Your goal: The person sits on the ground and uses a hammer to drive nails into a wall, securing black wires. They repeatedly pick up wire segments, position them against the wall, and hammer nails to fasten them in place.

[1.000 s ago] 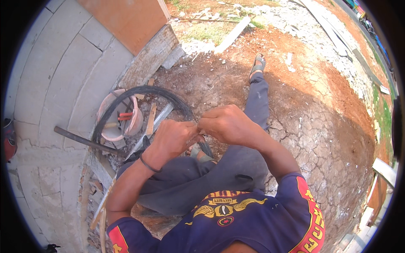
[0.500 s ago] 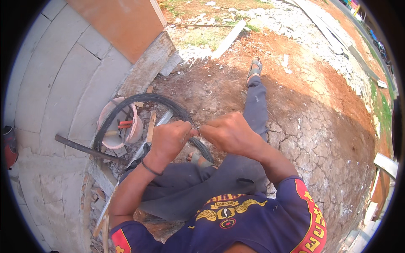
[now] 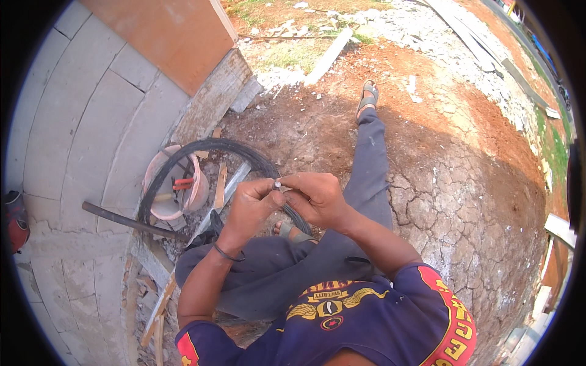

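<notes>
My left hand (image 3: pixel 259 204) and my right hand (image 3: pixel 311 198) meet fingertip to fingertip above my bent leg, both pinching a small pale, shiny piece (image 3: pixel 278 184), too small to name. Just behind them lies a large loose coil of dark wire (image 3: pixel 207 144), passing partly under my hands and over a pink bucket (image 3: pixel 201 186). The bucket holds red-handled tools (image 3: pixel 183 182) and other items I cannot make out.
A block wall (image 3: pixel 104 122) with an orange board (image 3: pixel 155 30) rises at left. A dark bar (image 3: pixel 122 218), wood scraps (image 3: pixel 220 183) and a metal strip lie by the bucket. My outstretched leg (image 3: pixel 366 158) crosses cracked dirt (image 3: pixel 464 219); rubble and planks (image 3: pixel 464 36) lie beyond.
My two hands have drawn closer and turned slightly, so the pale piece between the fingertips now shows. My right hand has moved a little left and downward since half a second ago.
</notes>
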Available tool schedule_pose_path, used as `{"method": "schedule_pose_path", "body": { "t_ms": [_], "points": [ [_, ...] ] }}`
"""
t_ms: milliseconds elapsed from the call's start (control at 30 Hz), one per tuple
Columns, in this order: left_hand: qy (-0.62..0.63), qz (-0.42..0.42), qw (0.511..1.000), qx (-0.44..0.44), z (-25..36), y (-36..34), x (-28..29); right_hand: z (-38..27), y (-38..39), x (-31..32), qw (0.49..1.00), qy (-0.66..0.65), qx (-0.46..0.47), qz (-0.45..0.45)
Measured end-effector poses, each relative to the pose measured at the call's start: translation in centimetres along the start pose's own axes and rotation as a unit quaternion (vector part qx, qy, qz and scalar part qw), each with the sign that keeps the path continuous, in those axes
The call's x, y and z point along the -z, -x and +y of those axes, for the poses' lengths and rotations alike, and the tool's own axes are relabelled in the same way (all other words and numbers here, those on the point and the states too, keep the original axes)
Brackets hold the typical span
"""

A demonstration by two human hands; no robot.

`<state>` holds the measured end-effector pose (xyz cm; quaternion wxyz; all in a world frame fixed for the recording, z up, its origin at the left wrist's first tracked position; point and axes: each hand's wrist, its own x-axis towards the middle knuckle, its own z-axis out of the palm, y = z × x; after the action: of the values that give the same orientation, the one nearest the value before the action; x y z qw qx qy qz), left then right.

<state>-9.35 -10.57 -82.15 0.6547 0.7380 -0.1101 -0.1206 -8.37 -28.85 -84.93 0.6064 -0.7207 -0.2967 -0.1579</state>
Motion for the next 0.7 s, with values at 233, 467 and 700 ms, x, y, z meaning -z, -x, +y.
{"method": "schedule_pose_path", "body": {
  "t_ms": [233, 467, 700],
  "points": [
    [0.015, 0.176, 0.984, -0.018, 0.5, -0.7, -2.9, 0.4, -0.8, -1.3, 0.994, -0.036, 0.040, 0.097],
    [0.168, 0.246, 0.948, 0.114, 1.6, -1.5, -4.2, 1.0, -1.3, -2.2, 0.955, 0.193, 0.165, 0.155],
    [0.227, 0.256, 0.925, 0.168, 1.6, -1.3, -4.4, 2.3, -1.5, -0.4, 0.912, 0.338, 0.223, 0.073]
  ]
}}
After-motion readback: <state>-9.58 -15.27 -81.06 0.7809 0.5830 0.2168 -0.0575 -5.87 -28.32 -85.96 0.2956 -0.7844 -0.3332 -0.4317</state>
